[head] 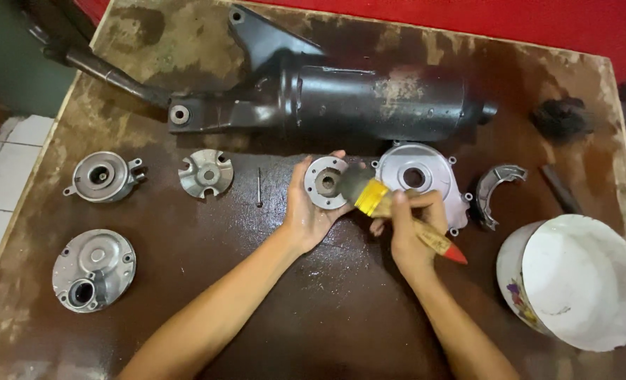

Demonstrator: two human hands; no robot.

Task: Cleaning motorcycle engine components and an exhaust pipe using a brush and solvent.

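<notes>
A worn brown wooden table [313, 309], wet and stained, carries the parts. A black exhaust muffler [369, 102] lies along the far side. At left rest two round metal housings [103, 176] [93, 269] and a finned disc [206, 172]. A white bucket [573, 281] stands near right, a flat cover plate [425, 176] at centre.

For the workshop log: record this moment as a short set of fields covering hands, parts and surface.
left hand: left hand holds a round metal disc upright, fingers wrapped round its edge
right hand: right hand grips a paintbrush, bristles against the disc
behind hands: black exhaust muffler, grey engine cover
left side: round housing, slotted plate, thin pin, lower cover
right side: curved shoe, white bucket
surface: worn brown table, wet patches
</notes>
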